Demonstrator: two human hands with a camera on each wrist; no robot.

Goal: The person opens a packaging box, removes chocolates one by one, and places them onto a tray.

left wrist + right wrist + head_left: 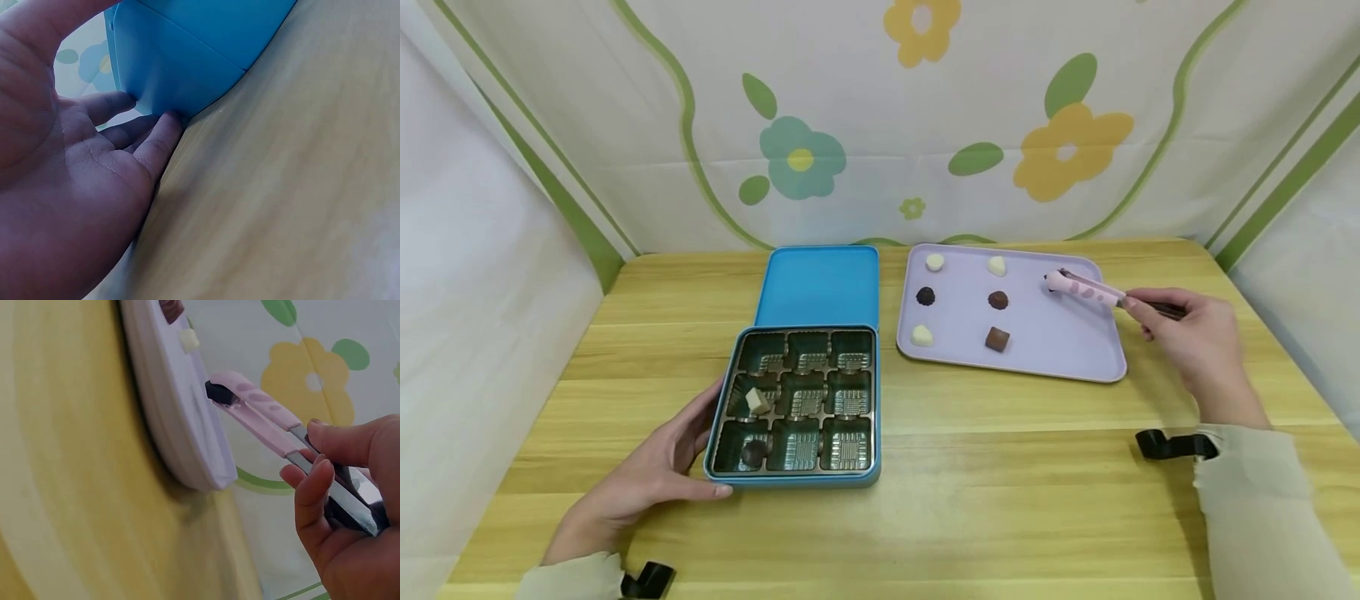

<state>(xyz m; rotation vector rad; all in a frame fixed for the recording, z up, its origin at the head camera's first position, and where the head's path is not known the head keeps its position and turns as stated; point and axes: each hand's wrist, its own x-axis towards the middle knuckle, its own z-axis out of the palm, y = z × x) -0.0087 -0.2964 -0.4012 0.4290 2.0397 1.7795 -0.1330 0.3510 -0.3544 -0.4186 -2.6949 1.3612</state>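
Observation:
My left hand holds the near left corner of a blue tin, thumb along the front and fingers on the left side. In the left wrist view its fingertips touch the tin's wall. The tin's brown divided insert carries a white chocolate block in the middle-left compartment and a dark round chocolate in the front-left one. My right hand grips tongs with pink tips above the right part of a lilac tray. A dark chocolate piece is pinched between the tips.
On the tray lie several chocolates, among them a brown square, a brown round one, a dark one and white ones. The tin's blue lid lies behind it. A flowered curtain backs the wooden table.

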